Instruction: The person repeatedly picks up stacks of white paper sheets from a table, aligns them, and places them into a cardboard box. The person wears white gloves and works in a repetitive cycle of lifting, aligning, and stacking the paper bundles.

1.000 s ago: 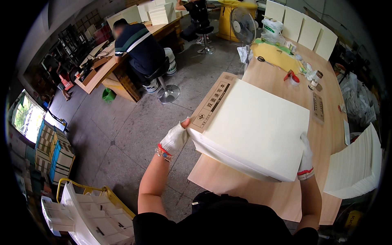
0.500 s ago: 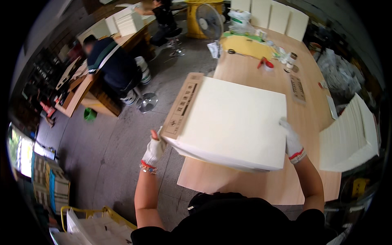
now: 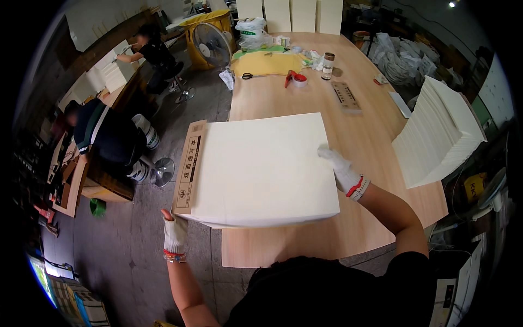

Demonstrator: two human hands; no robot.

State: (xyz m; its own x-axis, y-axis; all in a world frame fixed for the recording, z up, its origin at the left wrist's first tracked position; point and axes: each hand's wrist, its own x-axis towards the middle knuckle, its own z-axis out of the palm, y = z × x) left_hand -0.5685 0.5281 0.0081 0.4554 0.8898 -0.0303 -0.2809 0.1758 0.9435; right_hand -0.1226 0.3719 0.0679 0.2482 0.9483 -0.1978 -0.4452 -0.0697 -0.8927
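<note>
A thick stack of white paper sheets [image 3: 261, 169] sits in front of me, partly over the table and jutting past its left edge. A brown cardboard strip with dark print [image 3: 188, 174] runs along the stack's left side. My left hand [image 3: 175, 231], in a white fingerless-looking glove, grips the near left corner with its thumb up; its other fingers are hidden by the stack. On the opposite side, my right hand [image 3: 340, 168], also gloved, holds the right edge, its fingertips partly over the top.
A wooden table [image 3: 376, 131] bears another tall paper stack [image 3: 438, 133], a red tape dispenser [image 3: 294, 79], scissors [image 3: 251, 76], a jar [image 3: 328, 66] and a printed strip bundle [image 3: 346, 98]. Left are a fan [image 3: 211, 44], a stool [image 3: 162, 171] and two people at a bench.
The view has turned, so table and stack appear farther left. The paper stack sits straighter to the table, still between both hands.
</note>
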